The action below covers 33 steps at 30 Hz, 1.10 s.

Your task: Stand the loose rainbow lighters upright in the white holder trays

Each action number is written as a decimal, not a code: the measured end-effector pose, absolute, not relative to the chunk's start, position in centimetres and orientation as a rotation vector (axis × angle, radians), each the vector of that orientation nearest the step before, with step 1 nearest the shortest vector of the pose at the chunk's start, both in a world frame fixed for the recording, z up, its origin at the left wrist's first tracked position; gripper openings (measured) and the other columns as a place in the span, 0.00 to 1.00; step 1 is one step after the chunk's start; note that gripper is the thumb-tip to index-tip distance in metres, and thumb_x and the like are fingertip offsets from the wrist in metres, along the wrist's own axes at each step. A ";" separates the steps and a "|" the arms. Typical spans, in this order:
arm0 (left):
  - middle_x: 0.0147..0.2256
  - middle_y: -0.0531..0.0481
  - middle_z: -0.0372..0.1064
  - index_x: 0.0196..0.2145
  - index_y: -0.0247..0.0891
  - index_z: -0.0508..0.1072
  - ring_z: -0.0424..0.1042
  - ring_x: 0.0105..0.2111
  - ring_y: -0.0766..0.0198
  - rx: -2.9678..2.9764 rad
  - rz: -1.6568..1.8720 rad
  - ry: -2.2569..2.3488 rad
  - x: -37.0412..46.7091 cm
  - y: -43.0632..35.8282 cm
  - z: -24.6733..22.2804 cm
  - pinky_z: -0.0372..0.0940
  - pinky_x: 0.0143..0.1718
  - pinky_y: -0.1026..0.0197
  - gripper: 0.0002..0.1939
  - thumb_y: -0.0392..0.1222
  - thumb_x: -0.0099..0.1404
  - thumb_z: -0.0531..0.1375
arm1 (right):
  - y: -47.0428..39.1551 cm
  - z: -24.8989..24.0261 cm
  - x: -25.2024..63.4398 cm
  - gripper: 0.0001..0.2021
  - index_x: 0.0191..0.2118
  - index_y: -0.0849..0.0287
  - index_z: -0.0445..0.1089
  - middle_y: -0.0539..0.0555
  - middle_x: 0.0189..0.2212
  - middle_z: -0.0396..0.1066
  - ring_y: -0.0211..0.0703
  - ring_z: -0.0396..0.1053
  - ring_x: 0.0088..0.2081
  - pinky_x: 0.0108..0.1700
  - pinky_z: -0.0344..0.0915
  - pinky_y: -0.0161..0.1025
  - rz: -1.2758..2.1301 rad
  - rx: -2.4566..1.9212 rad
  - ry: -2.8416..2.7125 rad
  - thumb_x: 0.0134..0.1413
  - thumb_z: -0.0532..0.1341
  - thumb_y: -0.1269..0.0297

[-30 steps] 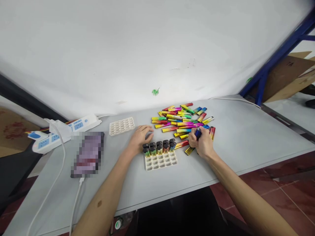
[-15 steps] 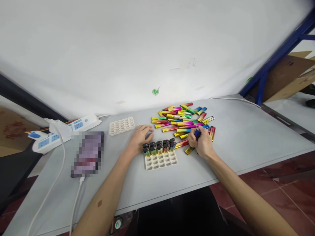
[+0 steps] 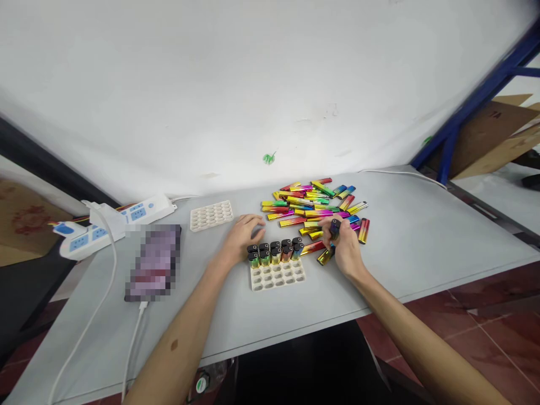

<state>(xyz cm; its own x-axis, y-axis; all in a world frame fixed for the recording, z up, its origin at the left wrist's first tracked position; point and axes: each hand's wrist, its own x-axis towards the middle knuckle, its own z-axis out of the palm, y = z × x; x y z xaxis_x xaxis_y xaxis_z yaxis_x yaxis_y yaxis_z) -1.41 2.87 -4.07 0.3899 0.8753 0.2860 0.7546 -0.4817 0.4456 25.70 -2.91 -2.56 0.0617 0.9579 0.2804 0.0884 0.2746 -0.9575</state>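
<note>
My right hand (image 3: 346, 247) is closed around a lighter (image 3: 334, 226) with a dark top, at the near edge of a heap of shiny, multicoloured metallic lighter-shaped pieces (image 3: 312, 214). Whether those pieces are whole lighters or only cases, I cannot tell. My left hand (image 3: 242, 235) rests on the table with fingers curved and apart, nothing in them. Beside it stands a white tray (image 3: 277, 286) with oval holes. Black-topped lighters (image 3: 275, 256) stand upright in its two back rows, and its front rows show bare holes.
A second white tray (image 3: 211, 215) with oval holes lies farther back. To the left are a blurred-out phone (image 3: 154, 261) on a white cable (image 3: 135, 337) and a power strip (image 3: 139, 214). The wall (image 3: 270, 101) rises behind the table (image 3: 442, 230).
My right hand has turned a little, tipping the lighter so its dark top shows more. The left hand keeps its place by the tray; the whole view has shifted slightly.
</note>
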 end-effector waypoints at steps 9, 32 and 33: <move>0.51 0.46 0.71 0.43 0.41 0.73 0.67 0.53 0.54 2.413 0.689 1.415 -1.6 3.0 -4.1 0.62 0.57 0.48 0.09 0.40 0.67 0.56 | -7.0 0.6 24.4 0.07 0.40 0.52 0.74 0.53 0.35 0.68 0.44 0.67 0.39 0.39 0.66 0.41 0.345 -1.176 -1.662 0.59 0.64 0.57; 0.53 0.45 0.70 0.45 0.40 0.72 0.67 0.54 0.54 2.420 0.660 1.382 -1.5 2.4 -3.1 0.61 0.58 0.48 0.11 0.41 0.68 0.55 | -9.0 -0.5 16.2 0.09 0.42 0.57 0.72 0.56 0.37 0.73 0.39 0.73 0.34 0.32 0.71 0.35 0.338 -0.946 -2.018 0.63 0.61 0.58; 0.53 0.45 0.70 0.45 0.40 0.72 0.66 0.54 0.54 2.422 0.658 1.378 -1.5 2.4 -3.1 0.61 0.58 0.48 0.11 0.41 0.68 0.55 | -9.0 -0.5 16.2 0.09 0.43 0.57 0.72 0.56 0.37 0.73 0.39 0.73 0.34 0.32 0.71 0.35 0.343 -0.954 -2.022 0.63 0.61 0.58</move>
